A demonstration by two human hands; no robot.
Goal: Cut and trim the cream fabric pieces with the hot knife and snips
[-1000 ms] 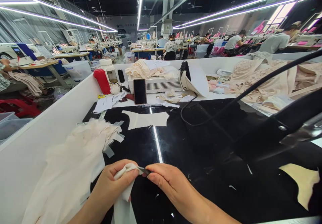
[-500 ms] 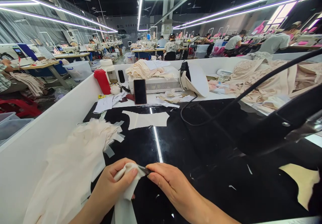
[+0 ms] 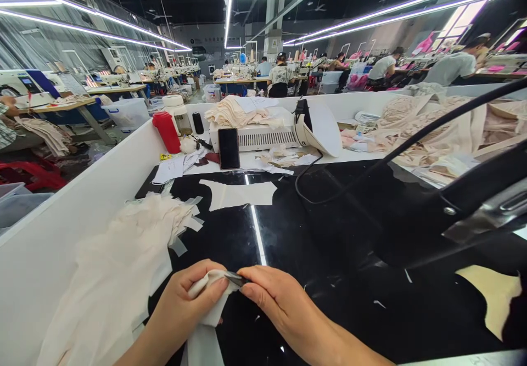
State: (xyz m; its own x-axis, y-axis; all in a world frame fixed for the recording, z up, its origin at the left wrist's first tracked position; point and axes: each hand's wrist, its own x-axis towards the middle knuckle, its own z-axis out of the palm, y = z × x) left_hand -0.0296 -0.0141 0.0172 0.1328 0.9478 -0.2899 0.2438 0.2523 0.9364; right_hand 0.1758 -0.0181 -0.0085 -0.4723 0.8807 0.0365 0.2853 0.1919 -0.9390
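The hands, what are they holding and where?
Left hand pinches a white fabric piece at its top edge; right hand grips a thin dark strip there.

Bright ceiling strip lights point(image 3: 229, 4) glare off the glossy black table point(image 3: 329, 234); edges warp.

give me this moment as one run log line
left hand: grips white fabric piece | right hand: pinches its edge | black table | cream fabric pile left
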